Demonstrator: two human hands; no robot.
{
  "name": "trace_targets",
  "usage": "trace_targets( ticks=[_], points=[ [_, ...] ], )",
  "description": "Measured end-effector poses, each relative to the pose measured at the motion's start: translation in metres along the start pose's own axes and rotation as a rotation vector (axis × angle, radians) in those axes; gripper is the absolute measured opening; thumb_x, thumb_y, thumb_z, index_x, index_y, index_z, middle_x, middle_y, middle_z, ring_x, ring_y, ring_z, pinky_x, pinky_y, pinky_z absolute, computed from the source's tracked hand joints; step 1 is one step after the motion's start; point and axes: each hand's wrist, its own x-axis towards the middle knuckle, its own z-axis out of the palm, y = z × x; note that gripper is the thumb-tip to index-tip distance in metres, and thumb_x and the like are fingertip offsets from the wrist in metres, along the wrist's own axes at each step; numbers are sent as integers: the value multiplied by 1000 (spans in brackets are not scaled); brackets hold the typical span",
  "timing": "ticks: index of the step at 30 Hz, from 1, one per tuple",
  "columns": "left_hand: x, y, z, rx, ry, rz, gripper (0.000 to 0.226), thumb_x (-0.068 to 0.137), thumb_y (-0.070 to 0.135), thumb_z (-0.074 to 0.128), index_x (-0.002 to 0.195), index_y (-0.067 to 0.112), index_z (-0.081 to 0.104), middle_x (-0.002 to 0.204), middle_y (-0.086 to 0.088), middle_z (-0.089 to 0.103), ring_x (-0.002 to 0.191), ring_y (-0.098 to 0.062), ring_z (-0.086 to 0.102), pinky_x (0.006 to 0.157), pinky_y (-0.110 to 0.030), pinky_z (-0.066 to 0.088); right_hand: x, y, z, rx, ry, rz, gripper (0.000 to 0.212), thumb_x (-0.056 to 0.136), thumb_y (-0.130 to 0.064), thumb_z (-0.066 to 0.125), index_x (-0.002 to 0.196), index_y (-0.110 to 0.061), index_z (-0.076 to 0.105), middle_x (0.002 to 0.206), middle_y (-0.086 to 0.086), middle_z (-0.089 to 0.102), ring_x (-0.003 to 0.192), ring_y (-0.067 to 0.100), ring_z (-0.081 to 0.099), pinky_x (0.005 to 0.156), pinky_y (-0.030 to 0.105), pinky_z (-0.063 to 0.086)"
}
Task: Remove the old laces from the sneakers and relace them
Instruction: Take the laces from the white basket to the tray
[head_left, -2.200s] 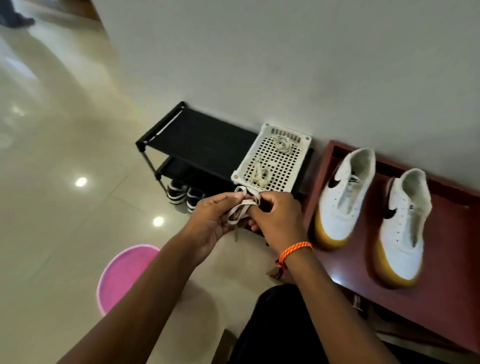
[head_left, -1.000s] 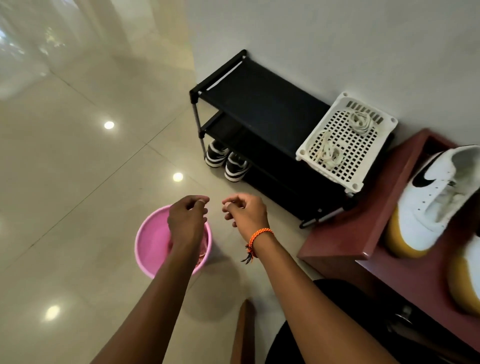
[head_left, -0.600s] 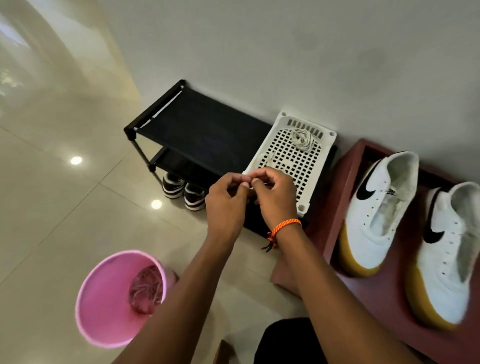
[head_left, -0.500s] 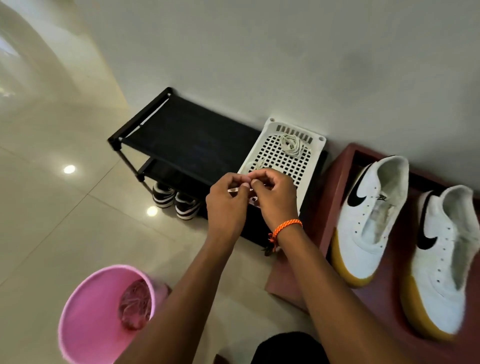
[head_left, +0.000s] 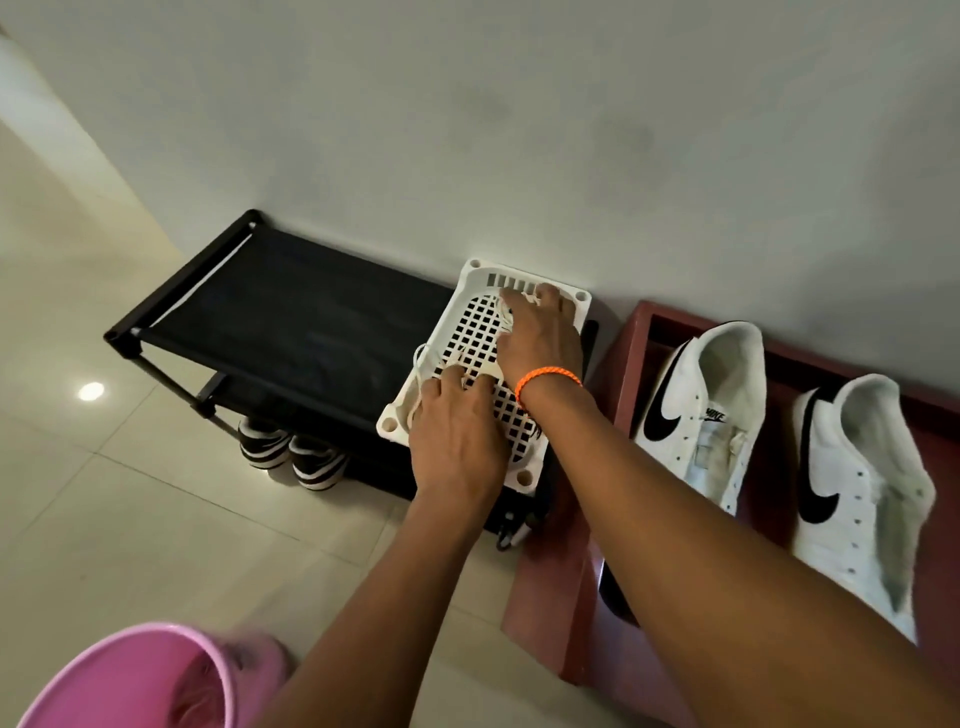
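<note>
White laces lie in a perforated tray (head_left: 410, 423) on the black shoe rack (head_left: 291, 322): left hand (head_left: 457, 436) pinches one bundle (head_left: 423, 364) at the tray's near edge, right hand (head_left: 540, 332) curls onto another (head_left: 505, 312) at the far edge. Laceless sneakers (head_left: 701, 410) sit on the red shelf (head_left: 618, 374).

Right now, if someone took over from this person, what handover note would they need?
Left hand rests on a lace bundle at the white tray's near end; whether it grips is unclear. Right hand is on a second bundle at the far end.
Both white sneakers sit unlaced on the red shelf.
Done: old laces are out.
Left: pick up laces, relace both shoes.
</note>
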Motion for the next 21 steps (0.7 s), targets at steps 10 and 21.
trace_targets(
  ticks=[10, 21],
  points=[
    [3, 10, 3, -64, 19, -19, 25, 77, -12, 65, 84, 10, 76, 86, -4, 61, 78, -26, 59, 65, -45, 55, 6, 8, -4, 19, -84, -52, 28, 92, 3, 56, 104, -7, 80, 106, 18, 74, 103, 36, 70, 87, 40, 59],
    [-11, 79, -47, -879, -16, -165, 19, 88, 11, 83, 93, 29, 86, 68, 12, 73, 51, 1, 58, 54, -22, 47, -53, 70, -132, 567, 205, 92, 15, 81, -14, 85, 94, -22, 86, 86, -11, 77, 73, -10, 63, 74, 6, 46]
  ],
)
